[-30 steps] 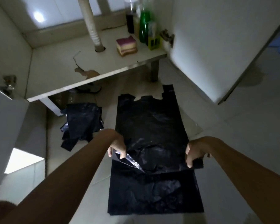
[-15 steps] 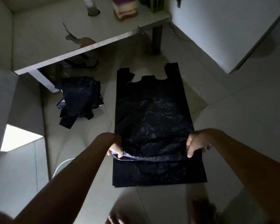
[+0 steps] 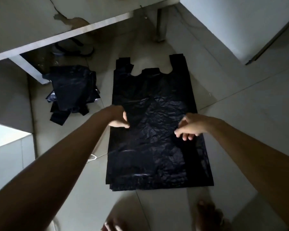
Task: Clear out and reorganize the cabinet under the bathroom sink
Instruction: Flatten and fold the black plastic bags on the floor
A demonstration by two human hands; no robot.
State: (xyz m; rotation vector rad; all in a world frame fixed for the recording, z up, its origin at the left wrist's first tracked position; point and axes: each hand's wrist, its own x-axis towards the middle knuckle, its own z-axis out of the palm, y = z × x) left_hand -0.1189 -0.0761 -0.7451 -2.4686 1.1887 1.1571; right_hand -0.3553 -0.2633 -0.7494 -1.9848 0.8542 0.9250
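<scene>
Black bags: one flat stack [image 3: 157, 139] under left hand [image 3: 119, 120], right hand [image 3: 190, 128]; one heap [image 3: 72, 90].

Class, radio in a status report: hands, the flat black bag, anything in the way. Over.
Left hand pinching a fold of flat black bag. Right hand open over it. Crumpled bag pile lies left, apart.

Thin, crinkled, faintly glossy black plastic bags [image 3: 158, 134] on smooth pale floor tiles [image 3: 240, 100]; chipped, peeling cabinet shelf [image 3: 40, 19].
</scene>
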